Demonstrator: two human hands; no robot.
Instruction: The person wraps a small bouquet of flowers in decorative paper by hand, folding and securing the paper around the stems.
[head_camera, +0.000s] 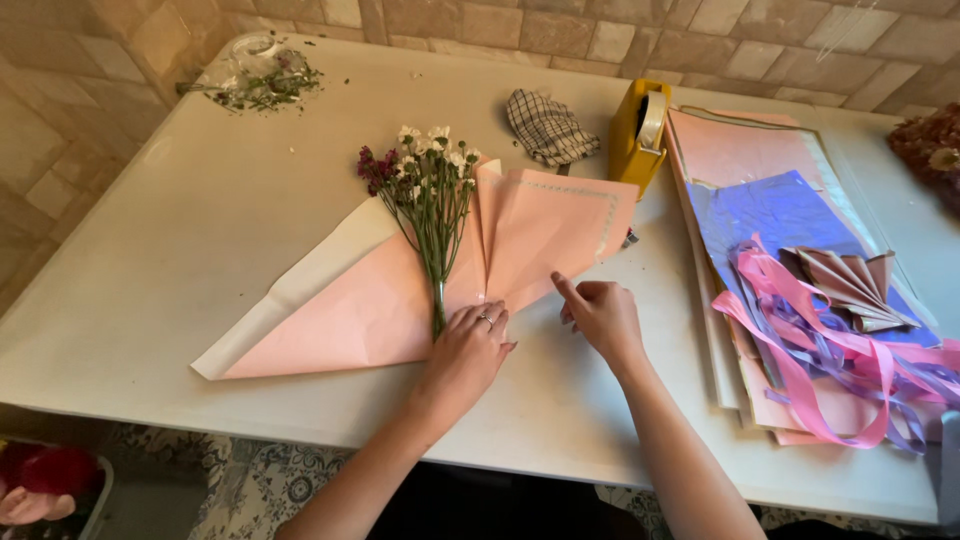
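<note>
A small bunch of flowers (425, 195), white and dark purple with green stems, lies on a pink wrapping sheet (350, 310) backed by white paper on the white table (150, 260). The sheet's right side is gathered into folds (545, 230). My left hand (470, 350) presses flat on the pink sheet at the base of the stems, a ring on one finger. My right hand (600, 315) rests next to it, forefinger pointing onto the lower edge of the folded pink paper, the other fingers curled.
A yellow tape dispenser (638, 135) and a checked cloth (548, 128) stand behind the folds. Stacked pink and purple sheets (770, 210), pink and lilac ribbons (830, 350) and a pleated paper fan (850, 285) lie at right. Stem cuttings in plastic (262, 80) sit at the far left corner.
</note>
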